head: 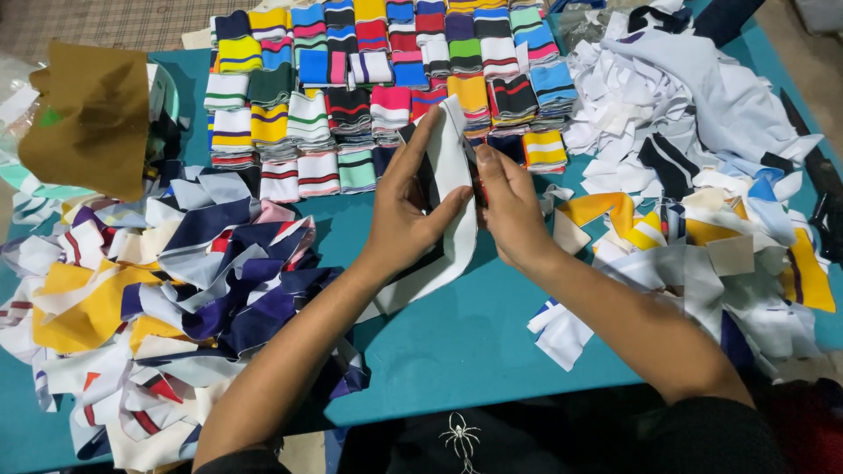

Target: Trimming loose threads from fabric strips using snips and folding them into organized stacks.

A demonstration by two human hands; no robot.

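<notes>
Both my hands hold one white knitted fabric strip (452,167) with a dark inner stripe, upright over the teal table (457,342). My left hand (404,206) grips its left side, thumb across the front. My right hand (509,206) pinches the right edge. The strip's lower end trails down toward the table below my left wrist. Rows of folded striped collar pieces (378,96) lie just behind my hands.
A loose heap of navy, yellow and white strips (167,290) fills the left. More white, yellow and blue strips (702,219) pile up on the right. A brown paper bag (88,114) stands at the far left.
</notes>
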